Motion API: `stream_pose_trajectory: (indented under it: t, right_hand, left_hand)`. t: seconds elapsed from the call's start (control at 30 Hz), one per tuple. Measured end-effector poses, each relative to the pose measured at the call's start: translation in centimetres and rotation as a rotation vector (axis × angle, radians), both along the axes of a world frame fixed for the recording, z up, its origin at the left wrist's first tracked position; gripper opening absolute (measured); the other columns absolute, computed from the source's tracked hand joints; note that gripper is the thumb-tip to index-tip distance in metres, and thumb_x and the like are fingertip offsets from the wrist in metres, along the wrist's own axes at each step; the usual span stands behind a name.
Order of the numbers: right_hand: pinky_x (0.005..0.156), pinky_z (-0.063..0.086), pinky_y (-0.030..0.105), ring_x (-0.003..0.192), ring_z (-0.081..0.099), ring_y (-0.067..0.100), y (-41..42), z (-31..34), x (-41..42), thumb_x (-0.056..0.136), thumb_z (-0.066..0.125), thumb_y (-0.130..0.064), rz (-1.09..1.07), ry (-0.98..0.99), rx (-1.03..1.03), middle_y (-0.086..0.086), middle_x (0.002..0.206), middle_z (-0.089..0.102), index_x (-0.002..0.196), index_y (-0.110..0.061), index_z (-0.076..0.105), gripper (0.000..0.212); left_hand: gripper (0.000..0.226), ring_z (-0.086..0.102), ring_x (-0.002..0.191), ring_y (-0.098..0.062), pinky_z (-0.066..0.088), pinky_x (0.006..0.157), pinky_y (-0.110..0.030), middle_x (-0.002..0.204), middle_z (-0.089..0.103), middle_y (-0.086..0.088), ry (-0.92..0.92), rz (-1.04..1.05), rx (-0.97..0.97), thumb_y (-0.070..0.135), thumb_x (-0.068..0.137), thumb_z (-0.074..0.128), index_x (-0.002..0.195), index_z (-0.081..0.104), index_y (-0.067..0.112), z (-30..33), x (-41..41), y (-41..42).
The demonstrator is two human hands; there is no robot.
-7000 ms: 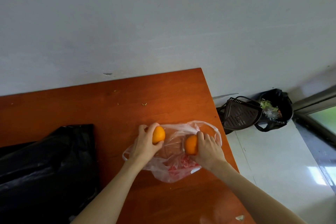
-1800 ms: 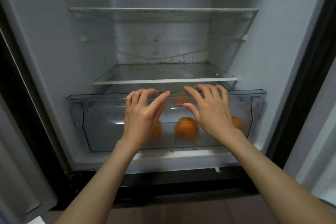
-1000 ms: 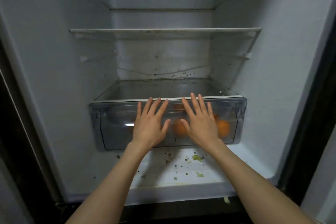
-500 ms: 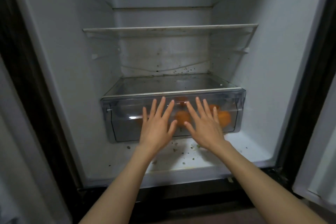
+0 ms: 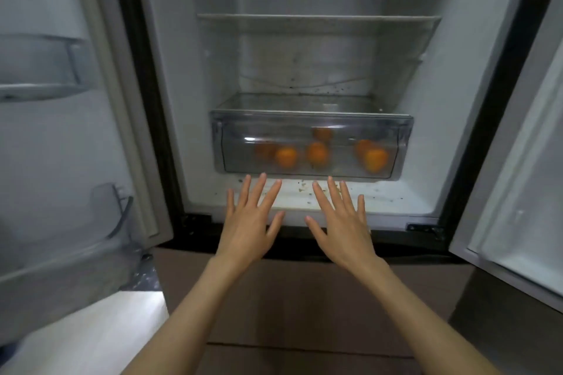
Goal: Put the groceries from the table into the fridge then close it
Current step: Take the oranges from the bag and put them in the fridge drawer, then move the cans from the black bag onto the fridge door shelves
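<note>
- The oranges [image 5: 316,151] are all sitting inside the clear drawer [image 5: 310,122] at the bottom of the fridge [image 5: 189,70]. They look blurry through the plastic, so I can't give an exact count, maybe five or six.
- The drawer is pushed in under the lowest glass shelf, front panel facing out.
- Left hand [image 5: 249,222] is just in front of and below the drawer, fingers straight and spread wide, holding nothing, not touching the drawer.
- Right hand [image 5: 341,225] is the same deal: flat, fingers fanned out, nothing in it, hovering beside the left one.
- The fridge floor [image 5: 380,201] under the drawer has little crumbs scattered on it.
- One more shelf [image 5: 320,19] higher up.
- Both doors hang open: left door [image 5: 61,131] with its clear bins, right door [image 5: 524,192] at the edge of the shot.
</note>
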State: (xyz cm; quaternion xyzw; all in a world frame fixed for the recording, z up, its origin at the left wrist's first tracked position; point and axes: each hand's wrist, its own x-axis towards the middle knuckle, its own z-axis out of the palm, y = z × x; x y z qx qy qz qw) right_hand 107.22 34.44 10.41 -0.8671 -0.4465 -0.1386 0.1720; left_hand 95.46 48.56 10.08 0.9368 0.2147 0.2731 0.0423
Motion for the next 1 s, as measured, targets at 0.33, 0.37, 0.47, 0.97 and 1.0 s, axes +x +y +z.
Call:
stream_pose_trajectory:
  t: [0.33, 0.37, 0.47, 0.97, 1.0]
  right_hand:
    - [0.113, -0.013, 0.044, 0.141, -0.020, 0.017, -4.8, -4.5, -12.5, 0.096, 0.028, -0.050, 0.378, 0.075, -0.189, -0.001, 0.156, -0.016, 0.147, -0.033, -0.007, 0.064]
    - [0.112, -0.013, 0.044, 0.142, -0.019, 0.017, -4.5, -4.6, -14.0, 0.096, 0.029, -0.050, 0.424, 0.081, -0.195, -0.001, 0.156, -0.015, 0.147, -0.033, -0.006, 0.064]
    - [0.112, -0.013, 0.044, 0.143, -0.016, 0.020, -3.4, -5.2, -19.6, 0.096, 0.031, -0.049, 0.591, 0.103, -0.209, 0.000, 0.157, -0.011, 0.148, -0.032, -0.003, 0.064]
    - [0.114, -0.005, 0.047, 0.145, -0.010, 0.020, 0.4, -7.0, -53.9, 0.089, 0.015, -0.062, 1.201, 0.040, -0.235, 0.000, 0.158, -0.005, 0.148, -0.032, 0.000, 0.068]
    - [0.114, -0.004, 0.047, 0.145, -0.010, 0.019, 0.5, -7.1, -56.7, 0.089, 0.015, -0.062, 1.225, 0.040, -0.230, -0.001, 0.158, -0.004, 0.148, -0.033, 0.000, 0.068]
  left_hand:
    - [0.072, -0.004, 0.145, -0.022, 0.000, 0.115, -0.042, 0.158, 0.007, 0.000, 0.021, 0.332, -0.197, 0.061, 0.080, 0.008, 0.147, 0.011, 0.036, -6.3, -17.3, -8.4]
    - [0.072, -0.002, 0.146, -0.022, 0.003, 0.115, -0.043, 0.158, 0.008, 0.000, -0.015, 0.396, -0.220, 0.061, 0.080, 0.009, 0.147, 0.013, 0.035, -6.0, -19.2, -8.9]
    - [0.070, 0.001, 0.145, -0.023, 0.008, 0.115, -0.045, 0.157, 0.011, 0.001, -0.053, 0.549, -0.259, 0.060, 0.082, 0.011, 0.147, 0.017, 0.035, -6.0, -25.5, -10.8]
    - [0.058, -0.010, 0.145, -0.021, -0.004, 0.116, -0.045, 0.158, -0.002, 0.002, 0.029, 1.185, -0.404, 0.044, 0.097, 0.033, 0.148, 0.008, 0.034, -7.7, -61.1, -19.3]
    - [0.058, -0.010, 0.145, -0.021, -0.004, 0.117, -0.046, 0.158, -0.002, 0.002, 0.020, 1.206, -0.401, 0.044, 0.097, 0.033, 0.148, 0.008, 0.034, -7.6, -63.3, -19.6]
